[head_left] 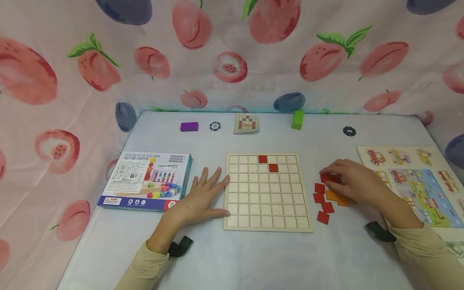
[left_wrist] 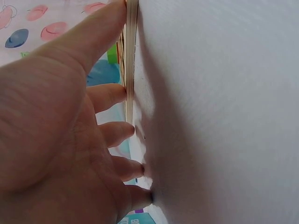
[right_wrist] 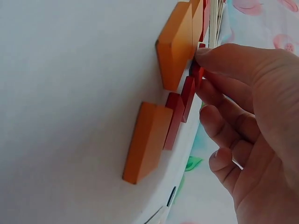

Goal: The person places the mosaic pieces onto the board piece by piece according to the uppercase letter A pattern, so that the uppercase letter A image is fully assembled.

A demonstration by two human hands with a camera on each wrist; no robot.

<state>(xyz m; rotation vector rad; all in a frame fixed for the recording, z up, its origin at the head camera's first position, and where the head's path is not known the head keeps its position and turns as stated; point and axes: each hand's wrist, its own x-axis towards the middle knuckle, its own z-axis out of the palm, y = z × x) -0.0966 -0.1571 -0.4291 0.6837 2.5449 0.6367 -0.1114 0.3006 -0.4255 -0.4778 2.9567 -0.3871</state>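
Note:
A wooden grid board (head_left: 267, 201) lies at the middle of the table, with two red tiles (head_left: 262, 159) set in its upper rows. My left hand (head_left: 203, 197) lies flat on the table, fingers spread, and its fingertips touch the board's left edge (left_wrist: 131, 56). To the right of the board lies a cluster of loose red tiles (head_left: 322, 197) and orange tiles (head_left: 331, 195). My right hand (head_left: 353, 181) is over that cluster, its thumb and curled fingers pinching a red tile (head_left: 328, 178). In the right wrist view the thumb meets the red tiles (right_wrist: 189, 91) beside two orange tiles (right_wrist: 175, 44).
A boxed bead toy (head_left: 146, 180) lies left of my left hand. Along the far edge sit a purple block (head_left: 189, 126), a poker chip (head_left: 215, 126), a pattern card (head_left: 246, 123), a green block (head_left: 297, 119) and a black chip (head_left: 349, 131). A vehicle puzzle board (head_left: 417, 181) lies at the right.

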